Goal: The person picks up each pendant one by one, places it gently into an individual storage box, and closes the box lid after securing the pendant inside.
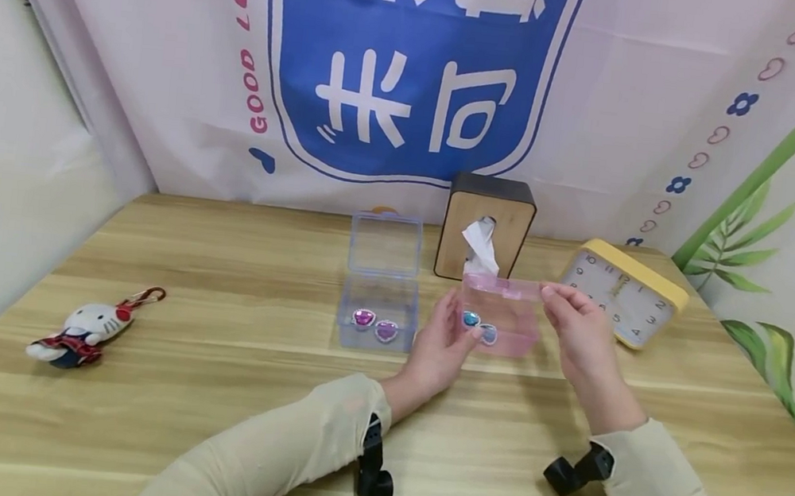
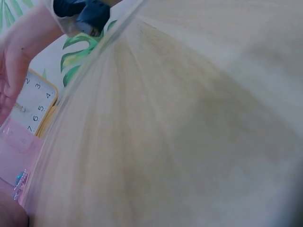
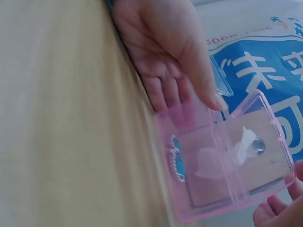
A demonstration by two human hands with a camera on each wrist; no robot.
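Note:
A clear pink plastic box point(image 1: 514, 341) stands on the table with its hinged lid point(image 1: 508, 288) tilted up, partly open. Two heart-like gems with pale beaded rims lie in it: a teal gem point(image 1: 471, 319) and a light blue gem point(image 1: 487, 334). My left hand point(image 1: 439, 352) holds the box at its left side, thumb at the front. At the lid's right corner, my right hand point(image 1: 587, 330) pinches the edge between thumb and fingers. To the left, a clear blue box point(image 1: 377, 347) stands with its lid raised, holding a pink gem point(image 1: 363, 318) and a purple gem point(image 1: 385, 331).
Behind the pink box stands a wooden-fronted tissue box point(image 1: 458, 230) with a tissue sticking out. A yellow-framed clock point(image 1: 626, 298) leans behind my right hand. Far left on the wooden table point(image 1: 225, 391) lies a plush keychain point(image 1: 83, 336) with a red clip.

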